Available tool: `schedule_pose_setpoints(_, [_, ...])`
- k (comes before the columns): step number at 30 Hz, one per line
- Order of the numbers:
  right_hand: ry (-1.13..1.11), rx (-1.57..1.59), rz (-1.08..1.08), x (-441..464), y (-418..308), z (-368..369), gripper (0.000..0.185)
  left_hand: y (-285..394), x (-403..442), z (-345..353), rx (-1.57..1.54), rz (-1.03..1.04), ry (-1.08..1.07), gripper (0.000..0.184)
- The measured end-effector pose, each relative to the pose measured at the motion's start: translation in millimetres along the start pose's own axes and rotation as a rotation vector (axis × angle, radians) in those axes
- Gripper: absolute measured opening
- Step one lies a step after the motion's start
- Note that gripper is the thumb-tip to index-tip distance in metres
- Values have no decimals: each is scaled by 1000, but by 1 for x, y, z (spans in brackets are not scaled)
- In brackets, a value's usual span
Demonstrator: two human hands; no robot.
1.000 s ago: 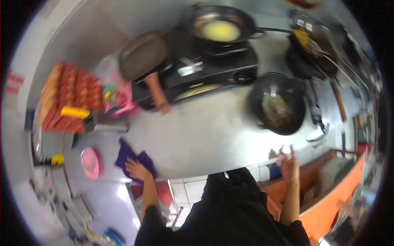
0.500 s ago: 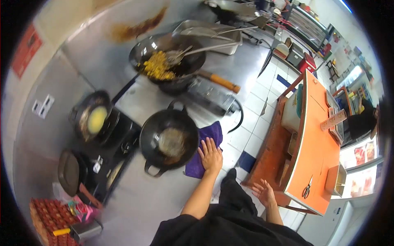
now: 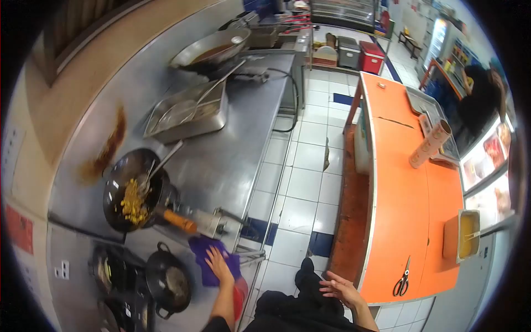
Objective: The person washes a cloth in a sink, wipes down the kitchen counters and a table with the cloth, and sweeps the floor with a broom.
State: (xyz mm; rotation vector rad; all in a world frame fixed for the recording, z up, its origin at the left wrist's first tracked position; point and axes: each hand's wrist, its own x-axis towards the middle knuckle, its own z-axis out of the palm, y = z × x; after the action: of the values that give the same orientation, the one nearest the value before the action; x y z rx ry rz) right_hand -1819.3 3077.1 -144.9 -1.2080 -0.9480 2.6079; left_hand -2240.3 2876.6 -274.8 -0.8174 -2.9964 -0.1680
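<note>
At the far left, on the stove (image 3: 123,289), a pan is partly seen, and its content is too blurred to name. Just above it is a dark wok (image 3: 117,185) with yellow food (image 3: 133,203) in pieces; a ladle (image 3: 160,166) leans inside it, and its wooden handle (image 3: 180,221) points to the right. Next comes a smaller black wok (image 3: 157,281) with two loop handles. Farther up the steel counter (image 3: 239,124) there is a metal tray (image 3: 191,131)

To the right of the smaller wok, the purple cloth (image 3: 208,278) lies spread near the counter's edge. The left hand (image 3: 220,268) is laid on it, palm down, fingers extended and a little apart, not closed around the fabric. The right hand (image 3: 340,290) is in the air just beside the orange table (image 3: 401,205), half open, with fingers spread and nothing held. On this table are scissors (image 3: 402,286) and, at the right edge, a metal container (image 3: 452,240) with yellow content
</note>
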Motion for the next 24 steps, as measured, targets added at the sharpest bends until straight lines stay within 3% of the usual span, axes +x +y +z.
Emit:
schedule_pose_setpoints(1, [2, 17, -14, 7, -12, -1, 61, 17, -23, -10, -324, 14, 13, 42])
schedule_pose_setpoints(3, [-87, 85, 7, 24, -38, -1, 59, 42, -39, -27, -303, 38, 23, 39])
schedule_pose_setpoints(5, [-148, 157, -4, 53, -60, -1, 60, 65, -45, -52, -1627, -866, 94, 51])
schedule_pose_setpoints(6, [-202, 222, -24, 66, -73, 2, 60, 93, -38, -96, -1990, -819, 124, 52])
schedule_pose_setpoints(7, [-211, 210, -7, 77, -88, 8, 60, 115, -31, -132, -1989, -835, 146, 52])
schedule_pose_setpoints(10, [-320, 169, -61, 111, -139, 27, 65, 164, 4, -180, -2150, -480, 183, 49])
schedule_pose_setpoints(11, [-348, 139, -23, 124, -153, 29, 65, 171, 25, -169, -1945, -522, 212, 47])
schedule_pose_setpoints(12, [-386, 124, -54, 139, -168, 32, 67, 163, 44, -115, -1775, -557, 237, 43])
schedule_pose_setpoints(13, [-431, 109, -78, 155, -183, 38, 70, 182, 72, -108, -1171, -491, 226, 32])
schedule_pose_setpoints(14, [-442, 75, -90, 167, -199, 45, 78, 201, 101, -74, -756, -223, 540, 38])
schedule_pose_setpoints(15, [-429, 9, -96, 180, -217, 54, 81, 211, 139, -85, -727, -290, 74, 47])
schedule_pose_setpoints(17, [-445, -76, -93, 217, -245, 61, 82, 246, 201, -91, -503, -396, -170, 61])
schedule_pose_setpoints(19, [-428, -158, -89, 250, -275, 71, 82, 242, 245, -2, 19, -332, 129, 71])
schedule_pose_setpoints(20, [-398, -210, -104, 270, -292, 75, 81, 244, 272, -37, -170, -354, -191, 76])
schedule_pose_setpoints(21, [-406, -245, -86, 291, -310, 76, 81, 234, 302, -30, -194, -387, -193, 76])
schedule_pose_setpoints(23, [-298, -139, -98, 312, -329, 69, 80, 202, 335, -2, -73, -449, 85, 72])
schedule_pose_setpoints(24, [-199, -130, -63, 322, -340, 66, 79, 173, 353, 5, -62, -598, 30, 70])
